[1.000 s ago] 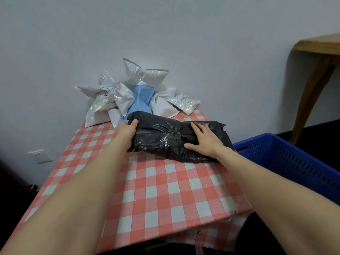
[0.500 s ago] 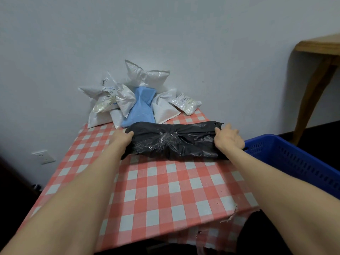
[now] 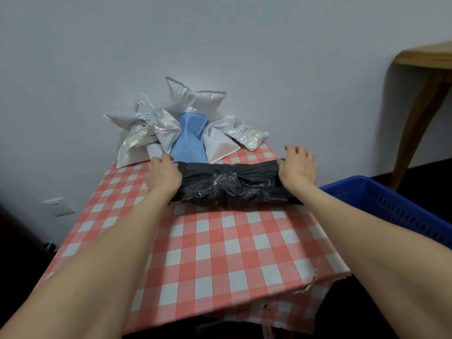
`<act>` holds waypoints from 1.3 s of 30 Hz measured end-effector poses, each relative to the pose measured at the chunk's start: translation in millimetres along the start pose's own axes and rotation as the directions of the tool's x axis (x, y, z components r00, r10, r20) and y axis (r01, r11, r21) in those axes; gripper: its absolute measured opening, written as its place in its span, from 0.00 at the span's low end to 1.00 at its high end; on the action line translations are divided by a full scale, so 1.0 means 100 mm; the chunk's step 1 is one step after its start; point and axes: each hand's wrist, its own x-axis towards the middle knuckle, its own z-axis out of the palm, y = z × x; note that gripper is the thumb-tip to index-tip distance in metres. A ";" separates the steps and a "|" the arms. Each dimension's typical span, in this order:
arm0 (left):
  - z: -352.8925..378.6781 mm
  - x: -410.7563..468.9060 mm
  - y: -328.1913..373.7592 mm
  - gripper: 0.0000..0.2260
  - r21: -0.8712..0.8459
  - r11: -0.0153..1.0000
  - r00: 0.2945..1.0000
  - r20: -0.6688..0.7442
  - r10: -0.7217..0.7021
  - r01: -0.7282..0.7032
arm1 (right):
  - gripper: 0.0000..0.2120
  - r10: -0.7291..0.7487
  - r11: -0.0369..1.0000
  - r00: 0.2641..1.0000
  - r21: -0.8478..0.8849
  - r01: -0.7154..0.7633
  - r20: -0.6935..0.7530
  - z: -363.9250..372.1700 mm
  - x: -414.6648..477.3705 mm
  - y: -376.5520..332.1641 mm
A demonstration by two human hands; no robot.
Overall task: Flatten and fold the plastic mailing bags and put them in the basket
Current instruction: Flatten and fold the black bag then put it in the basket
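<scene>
A crumpled black mailing bag (image 3: pixel 230 184) lies stretched crosswise on the red-and-white checked table (image 3: pixel 220 241). My left hand (image 3: pixel 163 174) grips its left end, fingers curled over the far side. My right hand (image 3: pixel 297 167) holds its right end, thumb on top of the plastic and fingers curled above it. The bag is bunched at its middle, where a clear tape patch shines. The blue plastic basket (image 3: pixel 381 201) stands just right of the table, below my right forearm.
A pile of puffy bags leans on the wall at the table's back: several white mailing bags (image 3: pixel 195 101) and a blue mailing bag (image 3: pixel 188 138). A wooden table (image 3: pixel 428 59) stands far right. A wall socket (image 3: pixel 57 206) is low on the left. The tablecloth's front right corner is torn.
My right hand slid from the black bag's middle to its right end. Both hands have moved apart, pulling the bag longer and narrower across the table.
</scene>
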 end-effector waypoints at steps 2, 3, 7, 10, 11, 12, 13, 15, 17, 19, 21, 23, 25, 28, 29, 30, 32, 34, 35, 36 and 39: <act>0.01 -0.01 0.21 0.15 -0.016 0.980 0.978 -0.071 0.198 -0.199 | 0.23 -0.183 0.981 0.983 0.059 0.183 -0.007 0.02 0.01 -0.22; 0.02 -0.03 0.32 0.16 -0.025 0.955 0.954 -0.062 0.295 -0.297 | 0.24 -0.275 0.960 0.961 0.070 0.273 0.024 0.04 0.00 -0.34; 0.23 -0.07 0.50 0.20 0.032 0.882 0.861 0.237 0.449 -0.469 | 0.28 -0.486 0.864 0.820 0.024 0.503 0.302 0.26 -0.07 -0.68; 0.39 -0.11 0.43 0.22 0.048 0.933 0.859 0.409 0.306 -0.356 | 0.30 -0.445 0.868 0.774 0.004 0.496 0.450 0.41 -0.11 -0.68; 0.43 -0.14 0.39 0.22 0.041 0.943 0.853 0.441 0.280 -0.331 | 0.31 -0.421 0.874 0.773 -0.014 0.485 0.474 0.45 -0.12 -0.65; 0.46 -0.15 0.37 0.22 0.029 0.947 0.844 0.463 0.272 -0.321 | 0.32 -0.403 0.878 0.773 -0.033 0.478 0.489 0.47 -0.12 -0.62; 0.49 -0.16 0.33 0.23 0.017 0.948 0.836 0.476 0.272 -0.318 | 0.33 -0.394 0.877 0.773 -0.048 0.478 0.497 0.51 -0.12 -0.62; 0.52 -0.19 0.32 0.23 0.002 0.954 0.834 0.485 0.262 -0.301 | 0.34 -0.393 0.874 0.779 -0.066 0.482 0.488 0.54 -0.13 -0.59; 0.55 -0.22 0.31 0.22 -0.006 0.963 0.835 0.497 0.237 -0.269 | 0.34 -0.393 0.874 0.778 -0.065 0.482 0.489 0.58 -0.14 -0.58; 0.58 -0.26 0.30 0.22 -0.008 0.965 0.841 0.489 0.231 -0.260 | 0.34 -0.389 0.875 0.781 -0.069 0.480 0.489 0.62 -0.16 -0.56; 0.60 -0.28 0.29 0.22 -0.006 0.965 0.846 0.479 0.232 -0.261 | 0.34 -0.389 0.876 0.781 -0.067 0.478 0.489 0.64 -0.18 -0.54; 0.63 -0.29 0.28 0.22 0.006 0.964 0.848 0.476 0.232 -0.267 | 0.34 -0.389 0.876 0.780 -0.065 0.478 0.489 0.67 -0.19 -0.52; 0.65 -0.31 0.27 0.22 0.018 0.960 0.850 0.471 0.237 -0.278 | 0.34 -0.390 0.875 0.778 -0.064 0.479 0.492 0.69 -0.20 -0.52; 0.67 -0.32 0.26 0.22 0.027 0.959 0.853 0.464 0.238 -0.282 | 0.34 -0.389 0.873 0.779 -0.073 0.482 0.492 0.71 -0.21 -0.50; 0.68 -0.32 0.26 0.22 0.028 0.959 0.854 0.463 0.237 -0.282 | 0.34 -0.390 0.871 0.778 -0.077 0.485 0.492 0.71 -0.21 -0.50; 0.68 -0.33 0.26 0.22 0.031 0.959 0.854 0.463 0.236 -0.281 | 0.34 -0.392 0.869 0.776 -0.078 0.488 0.494 0.72 -0.21 -0.50; 0.69 -0.33 0.25 0.22 0.036 0.960 0.854 0.466 0.231 -0.279 | 0.34 -0.394 0.866 0.774 -0.081 0.493 0.495 0.73 -0.22 -0.49; 0.70 -0.34 0.25 0.22 0.041 0.959 0.854 0.466 0.229 -0.280 | 0.34 -0.393 0.865 0.773 -0.085 0.494 0.498 0.74 -0.22 -0.49; 0.70 -0.35 0.25 0.22 0.044 0.958 0.854 0.467 0.230 -0.282 | 0.34 -0.391 0.865 0.773 -0.086 0.494 0.500 0.75 -0.22 -0.49; 0.69 -0.35 0.25 0.22 0.045 0.958 0.854 0.467 0.229 -0.281 | 0.34 -0.391 0.865 0.773 -0.088 0.494 0.499 0.75 -0.21 -0.49; 0.69 -0.35 0.25 0.22 0.048 0.960 0.852 0.474 0.221 -0.276 | 0.34 -0.394 0.865 0.776 -0.088 0.494 0.492 0.75 -0.21 -0.49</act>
